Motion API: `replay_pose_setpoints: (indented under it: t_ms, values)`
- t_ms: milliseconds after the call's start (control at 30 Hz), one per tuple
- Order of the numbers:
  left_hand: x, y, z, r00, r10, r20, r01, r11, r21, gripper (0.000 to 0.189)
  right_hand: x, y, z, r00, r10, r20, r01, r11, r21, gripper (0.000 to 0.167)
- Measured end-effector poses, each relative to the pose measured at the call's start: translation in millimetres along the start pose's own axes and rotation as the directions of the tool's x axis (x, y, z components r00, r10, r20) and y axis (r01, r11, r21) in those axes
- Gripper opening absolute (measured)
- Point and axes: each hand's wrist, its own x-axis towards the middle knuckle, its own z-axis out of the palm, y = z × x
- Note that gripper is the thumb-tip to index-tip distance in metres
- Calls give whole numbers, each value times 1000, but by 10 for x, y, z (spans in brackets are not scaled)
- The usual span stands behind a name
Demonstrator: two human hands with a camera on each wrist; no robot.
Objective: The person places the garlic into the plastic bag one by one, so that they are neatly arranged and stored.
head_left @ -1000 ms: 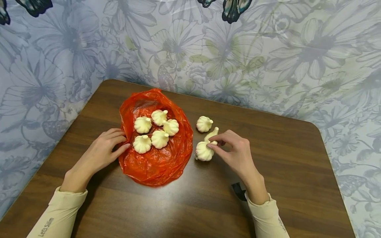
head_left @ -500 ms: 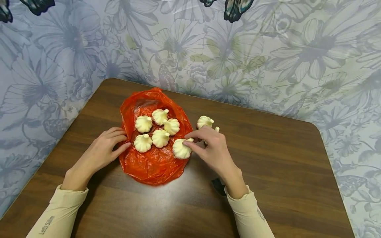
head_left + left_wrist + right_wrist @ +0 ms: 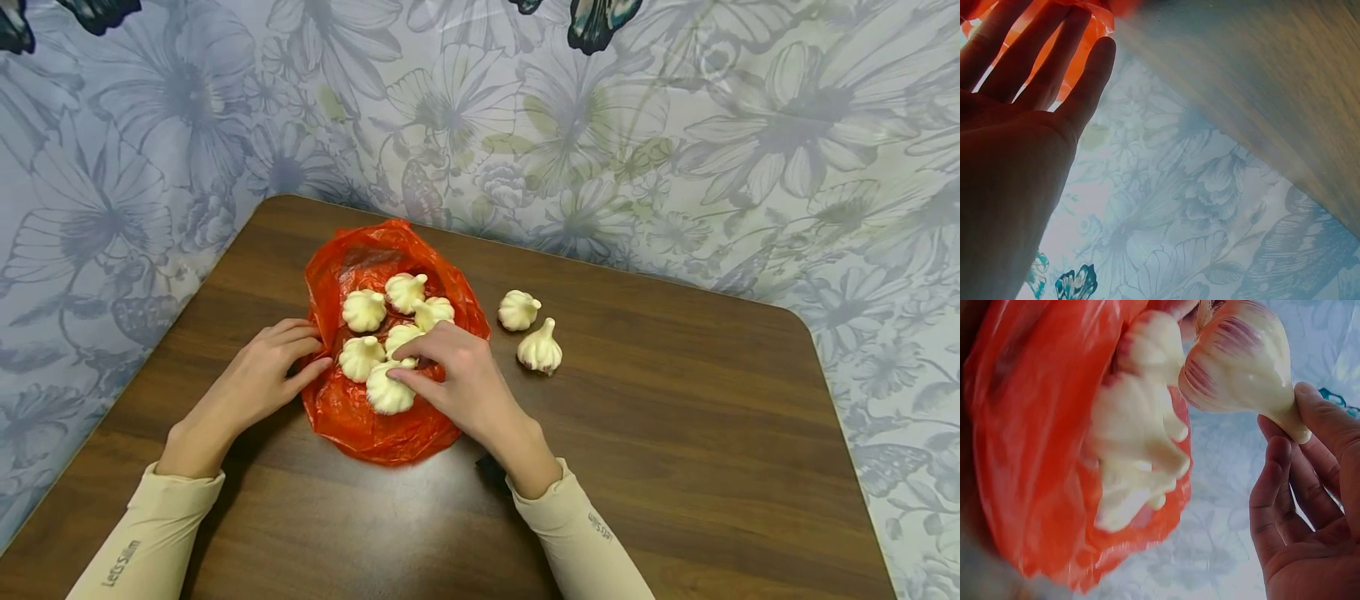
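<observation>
From my distant post I read the red bag as a clock, seen by the head camera. At its nine o'clock the left hand holds the rim, with the thin film between thumb and fingers. The right hand reaches over the four o'clock side and pinches one garlic bulb by its neck, thumb against fingertips. This bulb is inside the rim, near six o'clock; whether it touches the film below, I cannot tell. Five other bulbs lie in the bag, one partly covered by the right hand. Outside, between two and three o'clock, two loose bulbs are on the brown table. Beyond, toward twelve, I see a flowered wall.
</observation>
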Motion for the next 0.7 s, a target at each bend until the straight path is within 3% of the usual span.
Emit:
replay_pose_setpoints:
  t_ms: [433, 700]
  values:
    - [6, 6, 0, 1000, -9, 9, 9, 1000, 7, 20, 73, -66, 221, 998, -32, 55, 33, 999, -17, 15]
    - [3, 2, 0, 1000, -7, 5, 7, 1000, 3, 20, 19, -29, 392, 986, 8, 168, 11, 993, -115, 14]
